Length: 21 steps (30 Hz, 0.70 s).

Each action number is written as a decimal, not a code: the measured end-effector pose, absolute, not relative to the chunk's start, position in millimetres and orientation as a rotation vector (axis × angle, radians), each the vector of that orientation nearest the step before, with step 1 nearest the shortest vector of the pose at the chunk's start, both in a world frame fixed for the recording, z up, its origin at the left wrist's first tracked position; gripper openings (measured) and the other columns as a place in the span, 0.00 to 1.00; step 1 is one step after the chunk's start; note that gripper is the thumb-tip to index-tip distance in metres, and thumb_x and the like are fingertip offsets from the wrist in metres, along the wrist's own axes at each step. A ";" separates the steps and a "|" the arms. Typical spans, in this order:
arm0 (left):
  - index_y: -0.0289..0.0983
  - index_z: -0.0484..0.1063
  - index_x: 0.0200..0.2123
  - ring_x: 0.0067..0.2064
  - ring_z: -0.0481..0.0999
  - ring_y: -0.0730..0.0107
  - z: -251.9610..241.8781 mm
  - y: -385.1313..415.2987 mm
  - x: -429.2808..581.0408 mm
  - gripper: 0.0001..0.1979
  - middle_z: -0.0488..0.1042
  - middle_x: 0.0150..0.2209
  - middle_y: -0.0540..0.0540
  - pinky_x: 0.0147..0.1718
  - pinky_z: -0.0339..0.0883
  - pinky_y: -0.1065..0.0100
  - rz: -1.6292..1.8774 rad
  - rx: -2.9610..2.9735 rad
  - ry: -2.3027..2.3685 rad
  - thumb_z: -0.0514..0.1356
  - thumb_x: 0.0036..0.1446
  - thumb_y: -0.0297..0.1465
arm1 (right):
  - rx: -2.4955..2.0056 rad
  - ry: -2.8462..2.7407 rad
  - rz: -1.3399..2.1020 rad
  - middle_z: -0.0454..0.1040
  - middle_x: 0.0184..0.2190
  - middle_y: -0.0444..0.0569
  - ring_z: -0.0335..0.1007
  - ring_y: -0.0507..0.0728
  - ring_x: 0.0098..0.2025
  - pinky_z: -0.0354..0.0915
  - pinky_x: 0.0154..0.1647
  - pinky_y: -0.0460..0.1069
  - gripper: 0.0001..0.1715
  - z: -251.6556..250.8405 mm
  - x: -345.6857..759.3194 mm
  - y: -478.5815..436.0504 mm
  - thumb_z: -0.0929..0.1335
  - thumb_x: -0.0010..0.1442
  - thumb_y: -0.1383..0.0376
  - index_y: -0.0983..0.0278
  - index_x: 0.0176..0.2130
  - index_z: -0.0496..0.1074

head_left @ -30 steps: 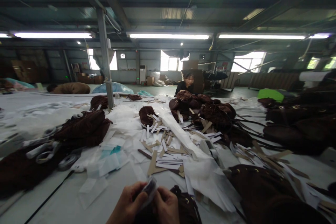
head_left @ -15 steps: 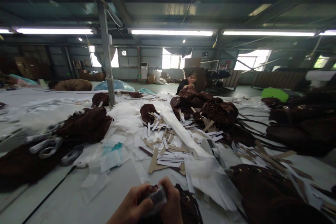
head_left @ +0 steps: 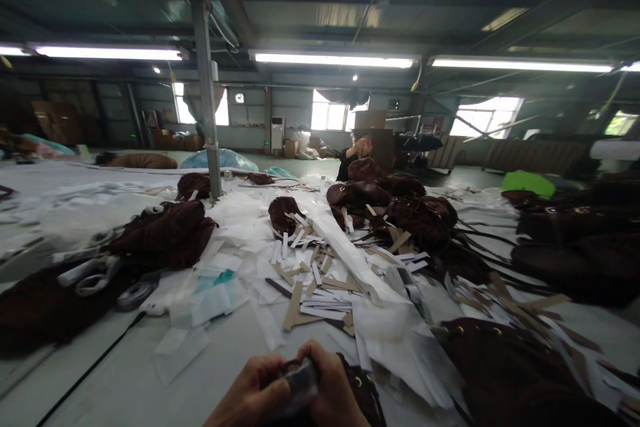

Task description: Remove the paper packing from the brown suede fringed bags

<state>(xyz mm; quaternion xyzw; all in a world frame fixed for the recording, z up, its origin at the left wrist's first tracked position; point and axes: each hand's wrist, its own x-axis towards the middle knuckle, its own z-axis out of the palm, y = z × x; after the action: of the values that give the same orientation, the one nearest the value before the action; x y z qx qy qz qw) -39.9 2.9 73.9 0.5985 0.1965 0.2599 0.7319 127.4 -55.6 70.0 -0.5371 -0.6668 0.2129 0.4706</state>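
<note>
— What do we have over at 9 o'clock?
— A heap of brown bags (head_left: 165,233) lies on the table (head_left: 125,380). They are slumped shut, so we cannot tell what is in them.

— And at 6 o'clock, close to us?
— Our left hand (head_left: 250,395) has its fingers curled in tight, pinching a clear plastic wrapper (head_left: 301,383). Our right hand (head_left: 333,387) is closed on the same wrapper from the other side. Both are over a dark bag (head_left: 365,390) with gold eyelets at the table's near edge.

— Which way does the wrapper run?
— It is blurred, but its long axis seems to slant from 8 o'clock up to 2 o'clock.

— Any writing?
— Paper strips (head_left: 320,283) are piled at 12 o'clock beyond our hands. Any print on them is too small for us to read.

— Further right?
— A person (head_left: 353,157) is far off at 1 o'clock, behind a mound of bags. More bags (head_left: 575,247) lie at 3 o'clock, and we cannot see inside those either.
</note>
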 end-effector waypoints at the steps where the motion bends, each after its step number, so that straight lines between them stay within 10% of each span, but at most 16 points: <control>1: 0.31 0.77 0.36 0.30 0.68 0.70 73.6 2.9 -41.2 0.21 0.73 0.29 0.46 0.28 0.59 0.73 0.563 1.299 0.441 0.65 0.49 0.45 | -1.290 -1.689 0.330 0.69 0.21 0.41 0.65 0.50 0.22 0.58 0.22 0.43 0.05 65.3 128.5 -55.5 0.64 0.53 0.70 0.62 0.33 0.64; 5: 0.33 0.77 0.39 0.34 0.72 0.64 64.5 4.3 -47.4 0.25 0.77 0.33 0.44 0.33 0.64 0.69 0.572 1.236 0.472 0.67 0.44 0.47 | -1.138 -1.882 -0.222 0.78 0.31 0.52 0.76 0.58 0.30 0.68 0.33 0.50 0.21 55.9 134.6 -59.7 0.63 0.56 0.69 0.66 0.50 0.66; 12: 0.34 0.78 0.34 0.30 0.71 0.68 54.6 11.8 -51.1 0.21 0.76 0.29 0.46 0.30 0.63 0.71 0.649 1.154 0.562 0.67 0.44 0.46 | -1.345 -1.685 0.248 0.76 0.46 0.53 0.75 0.60 0.43 0.69 0.45 0.51 0.33 55.8 128.1 -71.2 0.64 0.57 0.65 0.60 0.62 0.59; 17: 0.31 0.78 0.33 0.27 0.69 0.71 61.1 14.9 -45.4 0.21 0.75 0.27 0.46 0.27 0.60 0.73 0.677 1.092 0.514 0.67 0.46 0.45 | -1.498 -1.124 0.656 0.73 0.18 0.46 0.68 0.54 0.21 0.63 0.24 0.45 0.20 47.4 108.1 -68.7 0.67 0.56 0.51 0.65 0.36 0.76; 21: 0.31 0.77 0.37 0.29 0.71 0.70 68.5 12.0 -41.9 0.24 0.76 0.29 0.45 0.28 0.60 0.73 0.624 1.123 0.468 0.67 0.46 0.46 | -1.375 -0.877 0.940 0.63 0.13 0.40 0.53 0.47 0.14 0.48 0.14 0.43 0.28 47.4 94.4 -72.2 0.68 0.51 0.43 0.65 0.22 0.69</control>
<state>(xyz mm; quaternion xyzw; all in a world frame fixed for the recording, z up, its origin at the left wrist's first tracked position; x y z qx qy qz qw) -41.9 12.0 68.5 0.5189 0.2161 0.2882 0.7752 94.4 -72.2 47.4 -0.5904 -0.3766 0.4035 0.5890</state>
